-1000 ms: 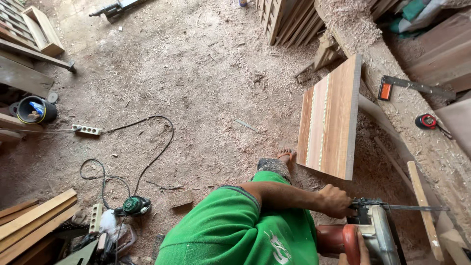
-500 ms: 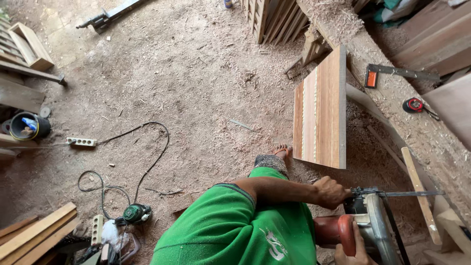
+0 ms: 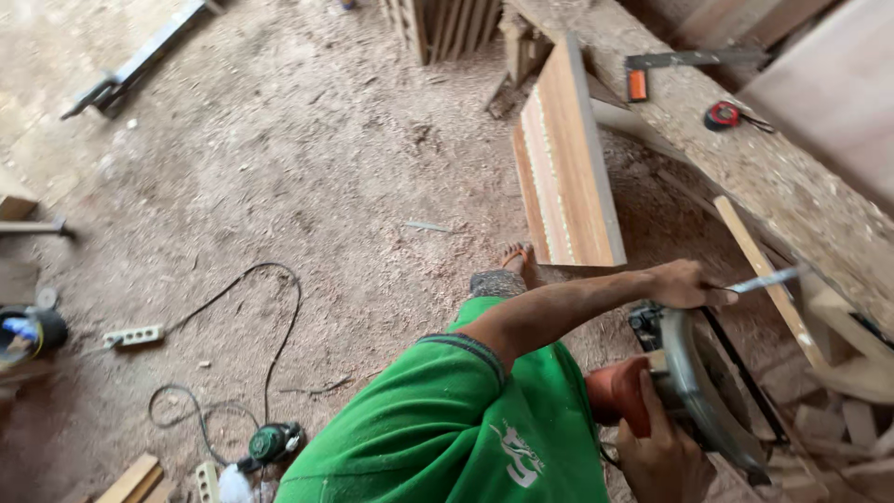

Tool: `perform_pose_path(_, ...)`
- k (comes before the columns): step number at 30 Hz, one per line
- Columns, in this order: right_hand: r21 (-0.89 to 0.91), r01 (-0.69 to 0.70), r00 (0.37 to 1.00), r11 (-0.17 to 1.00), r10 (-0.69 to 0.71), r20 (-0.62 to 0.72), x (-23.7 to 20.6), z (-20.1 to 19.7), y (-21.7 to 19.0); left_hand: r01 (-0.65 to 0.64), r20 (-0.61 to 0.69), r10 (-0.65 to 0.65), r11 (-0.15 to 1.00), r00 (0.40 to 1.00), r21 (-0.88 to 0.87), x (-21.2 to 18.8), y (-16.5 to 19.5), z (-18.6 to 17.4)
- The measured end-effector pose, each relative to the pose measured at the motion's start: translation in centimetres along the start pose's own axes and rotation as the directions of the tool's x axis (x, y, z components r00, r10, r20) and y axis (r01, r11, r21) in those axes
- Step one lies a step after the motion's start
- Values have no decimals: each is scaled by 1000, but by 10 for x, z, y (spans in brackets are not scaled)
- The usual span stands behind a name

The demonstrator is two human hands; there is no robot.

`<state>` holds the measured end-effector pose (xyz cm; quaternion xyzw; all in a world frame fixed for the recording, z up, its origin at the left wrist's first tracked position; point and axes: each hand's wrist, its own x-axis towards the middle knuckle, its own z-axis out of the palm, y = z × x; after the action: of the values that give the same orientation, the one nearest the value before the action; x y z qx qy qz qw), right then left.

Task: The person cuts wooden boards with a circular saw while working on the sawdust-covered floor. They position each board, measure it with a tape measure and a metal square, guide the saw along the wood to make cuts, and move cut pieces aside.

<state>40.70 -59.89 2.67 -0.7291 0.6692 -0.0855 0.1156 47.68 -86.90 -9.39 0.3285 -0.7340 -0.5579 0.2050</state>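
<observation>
Head view of a sawdust-covered workshop floor. The right hand (image 3: 663, 455) is clamped around the orange handle of a circular saw (image 3: 694, 387). The left hand (image 3: 684, 283), just above the saw, is closed on a thin metal tool (image 3: 765, 278) that points away from the grip. Beyond the left hand, a laminated wooden panel (image 3: 568, 158) stands on edge against a sawdust-strewn workbench (image 3: 792, 196), which carries a red tape measure (image 3: 722, 115). Far from both hands, a dark round container (image 3: 33, 333) sits on the floor; its contents are unclear.
</observation>
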Motion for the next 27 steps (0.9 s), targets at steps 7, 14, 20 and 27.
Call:
perform_pose_path(7, -52, -39, 980, 998, 28, -197, -8, -14, -14, 73, 63, -63, 983, 996, -169, 8, 2, 0)
perform_pose_path(14, 34, -72, 989, 997, 76, -129, -12, -32, -12, -141, 7, 141, 990, 990, 19, 11, -7, 20)
perform_pose_path(20, 36, -27, 989, 999, 32, -143, 0, -42, -13, -241, 152, 207, 936, 966, 256, 38, -17, 15)
perform_pose_path(27, 65, -72, 993, 995, 77, -85, 13, -46, -2, -101, -98, 146, 928, 984, 360, 33, -15, 26)
